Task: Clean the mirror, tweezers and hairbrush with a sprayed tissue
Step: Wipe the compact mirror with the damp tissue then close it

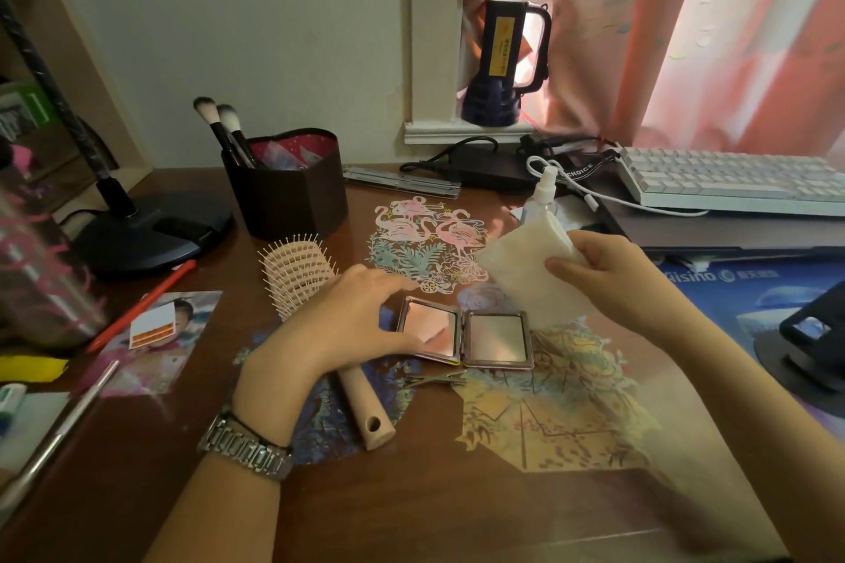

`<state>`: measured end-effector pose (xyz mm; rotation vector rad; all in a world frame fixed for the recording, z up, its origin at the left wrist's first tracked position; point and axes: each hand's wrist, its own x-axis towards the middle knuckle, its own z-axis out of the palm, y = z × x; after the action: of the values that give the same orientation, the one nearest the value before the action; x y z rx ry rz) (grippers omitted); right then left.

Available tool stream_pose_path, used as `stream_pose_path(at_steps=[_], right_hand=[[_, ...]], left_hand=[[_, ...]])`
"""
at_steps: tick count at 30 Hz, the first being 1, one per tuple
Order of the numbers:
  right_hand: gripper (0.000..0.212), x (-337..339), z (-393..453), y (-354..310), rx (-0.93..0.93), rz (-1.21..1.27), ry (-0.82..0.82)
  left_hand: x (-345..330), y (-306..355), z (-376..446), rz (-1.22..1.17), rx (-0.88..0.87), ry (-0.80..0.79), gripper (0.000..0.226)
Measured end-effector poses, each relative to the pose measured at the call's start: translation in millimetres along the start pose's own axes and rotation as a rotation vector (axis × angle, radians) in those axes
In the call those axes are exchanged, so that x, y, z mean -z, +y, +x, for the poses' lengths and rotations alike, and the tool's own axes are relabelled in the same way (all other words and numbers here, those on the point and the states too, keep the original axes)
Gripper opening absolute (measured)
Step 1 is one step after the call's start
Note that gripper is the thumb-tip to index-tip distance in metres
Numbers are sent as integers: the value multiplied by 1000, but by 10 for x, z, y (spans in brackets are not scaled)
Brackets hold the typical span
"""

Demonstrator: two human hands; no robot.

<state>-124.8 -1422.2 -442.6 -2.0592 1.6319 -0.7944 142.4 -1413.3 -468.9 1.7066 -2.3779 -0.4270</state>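
Left hand (354, 320), center-left of frame, is lying spread over the left edge of the open compact mirror (464, 337), fingers loosely fanned, thumb touching the left pane, gripping nothing. Metal watch (247, 448) is sitting on that wrist. Right hand (603, 277), right of center, is pinching a folded white tissue (526, 274) between thumb and fingers, holding it above and just up-right of the mirror's right pane. Mirror is lying flat and open at frame center on the brown desk (411, 507), two square panes side by side. Tweezers (434, 379) are lying just below the mirror, near its hinge, looking to touch the brush handle's side; exact contact unclear. Hairbrush (302, 274) is lying with bristle head toward upper left of the hand and wooden handle running down under the left wrist toward lower center. Spray bottle (542, 194) is standing upright behind the tissue, upper right of center. Dark brush holder (292, 187) with makeup brushes is standing upper left of center. White keyboard (731, 183) is sitting at upper right. Flashlight (503, 64) is standing on the window ledge at top center.
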Motion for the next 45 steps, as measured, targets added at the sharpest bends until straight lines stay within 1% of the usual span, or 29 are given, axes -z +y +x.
stream_pose_path(at_steps=[4,7,15,19,21,22,23,25,28,33,39,45], right_hand=[[19,12,-12,11,2,-17,2],[20,6,-6,37,6,-20,-2],[27,-13,24,56,17,4,-2],[32,-12,66,66,45,-23,58],[26,-55,47,41,98,-23,67],[21,-97,22,14,133,-27,40],[20,-158,-8,-10,169,-54,-4],[30,-315,-46,3,218,-171,-103],[40,-484,-58,74,214,-347,-185],[42,-513,-67,121,236,-385,-278],[51,-551,-120,167,314,-336,-317],[54,-609,-183,229,360,-359,-311]], left_hand=[[-6,-18,25,53,-37,-96,86],[-47,-61,54,40,-20,-109,87],[-33,-40,53,23,2,6,80],[-58,-52,53,23,31,74,80],[-72,-53,50,7,44,76,81],[-75,-47,45,1,47,79,81],[-79,-43,41,-1,48,82,82],[-80,-33,34,-9,48,87,85],[-81,-39,27,-35,50,91,90],[-64,-5,22,-13,62,72,94],[-102,-65,13,-17,99,-20,98],[-114,-45,11,4,101,-33,98]])
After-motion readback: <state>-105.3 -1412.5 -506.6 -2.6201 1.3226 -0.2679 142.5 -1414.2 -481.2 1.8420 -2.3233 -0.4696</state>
